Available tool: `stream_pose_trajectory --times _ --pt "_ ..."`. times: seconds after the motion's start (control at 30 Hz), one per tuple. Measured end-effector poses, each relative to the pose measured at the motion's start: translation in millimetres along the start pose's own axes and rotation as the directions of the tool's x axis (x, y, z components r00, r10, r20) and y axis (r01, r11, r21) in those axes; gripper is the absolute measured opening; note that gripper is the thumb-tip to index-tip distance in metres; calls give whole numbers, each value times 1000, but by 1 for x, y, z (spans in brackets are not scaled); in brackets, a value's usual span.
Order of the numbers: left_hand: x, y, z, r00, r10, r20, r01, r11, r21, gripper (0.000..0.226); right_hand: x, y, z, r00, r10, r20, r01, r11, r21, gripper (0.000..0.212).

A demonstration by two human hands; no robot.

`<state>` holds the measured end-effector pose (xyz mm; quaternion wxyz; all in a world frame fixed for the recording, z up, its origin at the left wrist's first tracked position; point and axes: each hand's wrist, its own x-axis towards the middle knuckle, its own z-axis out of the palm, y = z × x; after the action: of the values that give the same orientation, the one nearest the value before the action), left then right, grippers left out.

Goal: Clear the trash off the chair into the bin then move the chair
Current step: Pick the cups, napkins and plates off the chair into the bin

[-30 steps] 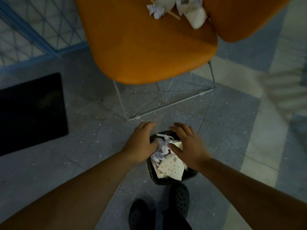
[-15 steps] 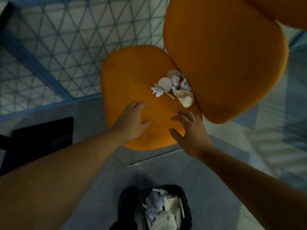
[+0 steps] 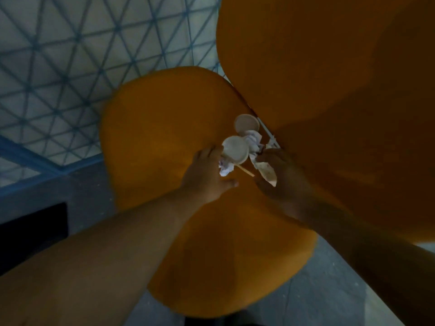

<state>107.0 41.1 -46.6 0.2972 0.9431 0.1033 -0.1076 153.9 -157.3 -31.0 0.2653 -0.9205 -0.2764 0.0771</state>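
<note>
Head view looks down on both hands at a small heap of trash at the back edge of the orange chair seat (image 3: 164, 128), where the seat meets the backrest (image 3: 329, 74). Left hand (image 3: 207, 177) lies palm-down over the near-left side of the heap, fingers loosely curled and touching a crumpled white paper wad (image 3: 226, 167), thumb stuck out to the right; whether it has closed on the wad cannot be told. Right hand (image 3: 284, 182) comes in from the right with fingers bent around a torn, tan-and-white wrapper (image 3: 267, 174), touching it, though a firm grip cannot be told. Between the two hands a thin wooden stick (image 3: 246, 171) lies slanted on the seat. Just beyond the fingers sits a round pale lid (image 3: 236, 148), and behind it, right by the backrest seam, a second round lid (image 3: 247, 124), with another crumpled paper (image 3: 254, 140) between and to the right of them. Both bare forearms reach across the front half of the seat, which is smooth, rounded and otherwise bare. Behind the chair a wall of pale panels with a blue triangular lattice (image 3: 70, 55) meets a grey speckled floor (image 3: 329, 297), and a black mat (image 3: 30, 229) lies at the left.
</note>
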Motion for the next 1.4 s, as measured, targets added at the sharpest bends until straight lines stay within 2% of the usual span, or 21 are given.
stream_pose_trajectory --times 0.1,0.17,0.23,0.33,0.4,0.43,0.57,0.67,0.77,0.93,1.03,1.2,1.27,1.4 --pt "36 -13 5 999 31 33 -34 996 78 104 35 0 4 994 -78 -73 78 997 -12 39" --pt "50 -22 8 998 30 58 -39 984 174 101 57 -3 5 995 -68 -69 67 998 -21 46" --pt "56 -28 11 997 45 65 -58 976 211 85 76 -6 9 1000 -16 -7 16 999 -40 55" --pt "53 -34 14 996 92 17 -94 987 132 51 96 -7 17 988 8 153 19 985 -170 69" --pt "49 -41 14 992 124 3 -124 986 108 42 103 -8 24 958 31 286 48 963 -263 69" --pt "47 -45 13 989 145 -3 -144 984 108 42 105 -7 29 951 14 308 83 950 -300 64" --pt "43 -57 5 978 201 -47 -199 979 39 40 104 -7 38 974 -74 215 141 939 -314 43" --pt "41 -61 -9 977 208 -43 -212 971 -110 41 105 -12 35 986 -120 115 135 981 -142 29" --pt "34 -61 -26 972 228 -61 -236 935 -264 40 104 -21 29 998 -45 33 44 999 20 24" --pt "5 -53 -45 951 251 -181 -284 941 -183 46 89 -29 10 988 129 -83 -105 963 249 18" --pt "-29 -39 -47 948 243 -207 -285 937 -203 46 63 -31 -6 965 212 -155 -157 939 307 13" --pt "-103 -10 -36 938 198 -286 -245 959 -140 47 -1 -34 -37 939 198 -280 -121 955 272 19" --pt "-138 3 -27 926 174 -334 -219 971 -100 47 -38 -39 -50 934 146 -326 -60 964 261 21" --pt "-212 29 0 906 187 -380 -227 972 -62 51 -121 -39 -65 955 27 -296 54 964 260 17"
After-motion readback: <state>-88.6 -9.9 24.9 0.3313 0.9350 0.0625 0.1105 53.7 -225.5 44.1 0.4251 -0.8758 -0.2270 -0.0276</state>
